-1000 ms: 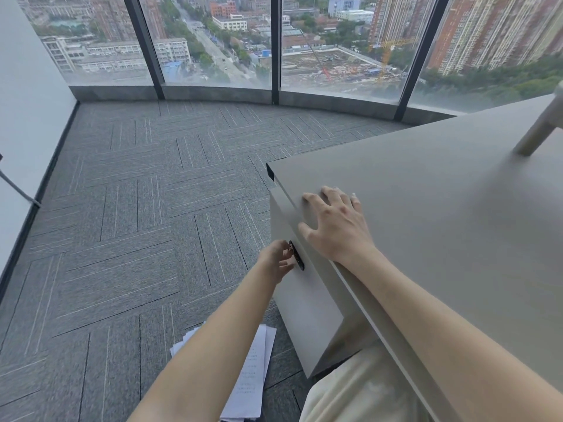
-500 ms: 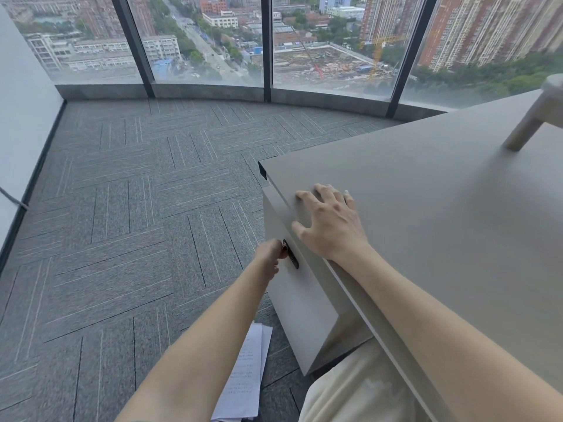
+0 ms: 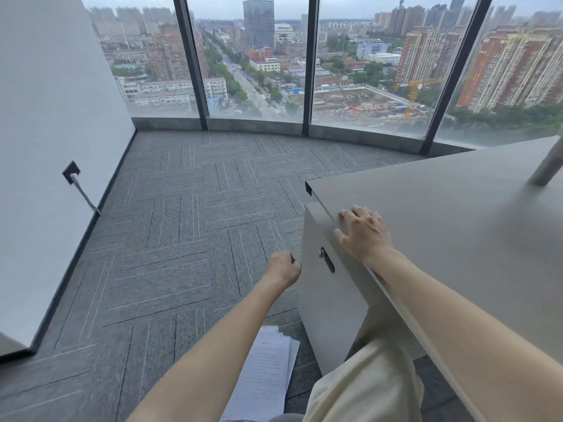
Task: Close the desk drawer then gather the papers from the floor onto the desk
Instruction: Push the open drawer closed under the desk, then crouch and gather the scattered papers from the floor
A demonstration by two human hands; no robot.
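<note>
Drawer front (image 3: 332,281) sits flush under the desk (image 3: 441,226), so closing looks done; left hand (image 3: 285,268) loosely curled, empty, right hand (image 3: 364,233) flat on desk; next: stoop for papers (image 3: 268,370) on carpet.

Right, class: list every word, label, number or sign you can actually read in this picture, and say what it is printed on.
No text here can be read.
Papers on the floor: lines of print and a short heading, too small and blurred to read.
Drawer lock on the drawer front: no lettering visible.
Buildings outside the window: no legible signs.
Desk: no text.
</note>
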